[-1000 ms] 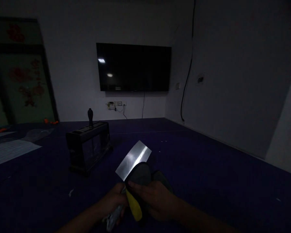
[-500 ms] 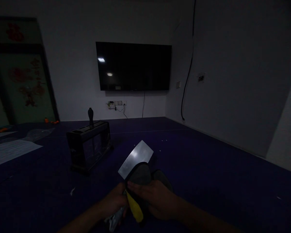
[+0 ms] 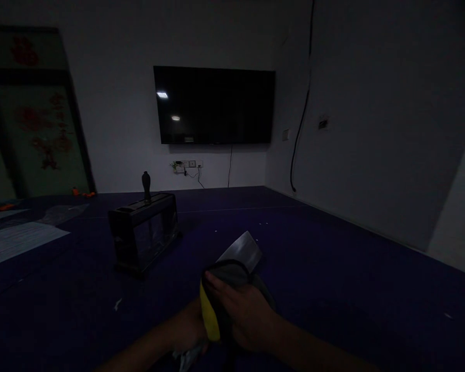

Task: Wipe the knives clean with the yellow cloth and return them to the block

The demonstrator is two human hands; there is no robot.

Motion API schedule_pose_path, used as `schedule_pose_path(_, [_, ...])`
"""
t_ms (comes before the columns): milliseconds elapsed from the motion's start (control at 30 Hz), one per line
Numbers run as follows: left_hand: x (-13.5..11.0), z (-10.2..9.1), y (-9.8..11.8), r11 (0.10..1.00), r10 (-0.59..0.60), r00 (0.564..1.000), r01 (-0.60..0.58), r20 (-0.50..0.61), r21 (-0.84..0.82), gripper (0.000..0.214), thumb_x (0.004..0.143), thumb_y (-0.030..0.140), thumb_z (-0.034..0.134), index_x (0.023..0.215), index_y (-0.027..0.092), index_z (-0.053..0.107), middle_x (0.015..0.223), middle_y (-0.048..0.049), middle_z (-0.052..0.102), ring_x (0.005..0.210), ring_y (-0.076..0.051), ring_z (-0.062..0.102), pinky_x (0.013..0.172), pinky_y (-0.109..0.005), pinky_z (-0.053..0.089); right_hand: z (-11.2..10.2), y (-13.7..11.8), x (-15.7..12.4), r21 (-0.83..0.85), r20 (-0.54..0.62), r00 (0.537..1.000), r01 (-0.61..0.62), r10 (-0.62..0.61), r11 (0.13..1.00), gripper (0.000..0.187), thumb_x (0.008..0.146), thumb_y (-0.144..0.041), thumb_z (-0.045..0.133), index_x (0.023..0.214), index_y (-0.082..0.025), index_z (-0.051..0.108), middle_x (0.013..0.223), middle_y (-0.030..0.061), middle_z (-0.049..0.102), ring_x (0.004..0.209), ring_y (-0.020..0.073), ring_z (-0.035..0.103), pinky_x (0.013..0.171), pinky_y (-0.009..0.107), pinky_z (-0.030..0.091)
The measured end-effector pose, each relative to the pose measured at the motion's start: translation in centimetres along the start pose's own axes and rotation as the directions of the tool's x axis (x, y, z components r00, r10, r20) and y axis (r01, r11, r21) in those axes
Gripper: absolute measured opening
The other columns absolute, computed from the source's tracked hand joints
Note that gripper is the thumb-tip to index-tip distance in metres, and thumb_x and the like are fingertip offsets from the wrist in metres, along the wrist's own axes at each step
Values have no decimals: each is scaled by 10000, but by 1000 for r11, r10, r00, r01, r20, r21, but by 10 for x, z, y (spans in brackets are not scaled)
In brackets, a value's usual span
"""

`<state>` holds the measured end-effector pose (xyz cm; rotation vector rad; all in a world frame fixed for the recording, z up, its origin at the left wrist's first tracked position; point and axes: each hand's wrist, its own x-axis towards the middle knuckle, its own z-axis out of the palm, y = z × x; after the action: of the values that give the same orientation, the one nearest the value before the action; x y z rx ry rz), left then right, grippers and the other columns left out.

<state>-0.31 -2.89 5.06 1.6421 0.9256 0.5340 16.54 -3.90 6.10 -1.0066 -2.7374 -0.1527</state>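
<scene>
A cleaver (image 3: 243, 252) shows its broad, flat metal blade, pointing away and to the right. Around the near part of the blade lies a grey cloth with a yellow side (image 3: 209, 312). My right hand (image 3: 250, 315) is closed on this cloth, its fingers pressing it against the blade. Below and to the left, my left hand (image 3: 188, 328) is wrapped round the cleaver's near end; the handle itself is hidden. Something crumpled and pale (image 3: 189, 357) sticks out under my left hand, too dark to name.
A black knife block (image 3: 126, 240) with clear sides stands on the purple floor (image 3: 333, 289), one dark handle (image 3: 146, 186) rising from it. Papers (image 3: 23, 240) and a plastic bag (image 3: 64, 213) lie left. A television (image 3: 215, 106) hangs on the far wall.
The cloth and my right hand have shifted up over the blade, covering more of it. The blade has moved right and turned, losing its bright reflection.
</scene>
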Motion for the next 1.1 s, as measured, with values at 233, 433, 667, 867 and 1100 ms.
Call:
schedule_pose_path(233, [1,0,-2,996,-30,999,32,33,-78,146,528,238,577,648,155,572,452,57,489,344,-58,396,342,-159,322,3,2,1,-67,20,999,-41,42,997,980,528,-98,495,1459,-164,195,1526,107,78,1017,299,609,785,375,522])
schedule_pose_path(433, [10,-9,-24,979,-82,996,73,-37,-191,325,486,192,549,796,113,605,440,30,517,322,-79,419,311,-161,334,8,10,-2,59,23,999,-23,21,998,922,552,-101,444,1448,-150,233,1518,88,154,1071,273,588,837,371,505])
schedule_pose_path(667, [18,-15,-26,944,-132,987,99,-87,-314,297,483,257,503,744,128,564,351,18,493,244,-109,388,242,-183,311,3,12,-6,122,23,1000,-7,4,993,846,573,-114,428,1411,-113,315,1485,100,274,1184,260,511,921,375,463])
schedule_pose_path(867, [22,-19,-29,935,-124,988,85,-93,-345,261,468,274,548,661,103,589,372,-11,520,276,-100,420,261,-163,307,6,16,-7,104,12,1000,17,-19,994,810,596,-118,426,1400,-100,335,1492,88,251,1222,249,475,954,381,443])
schedule_pose_path(1100, [14,-16,-20,950,-188,982,176,-25,-259,270,455,232,545,706,134,567,355,15,502,259,-101,390,248,-170,302,7,17,-8,96,-33,999,-15,19,995,859,572,-110,426,1421,-110,297,1500,98,210,1249,254,445,947,377,442])
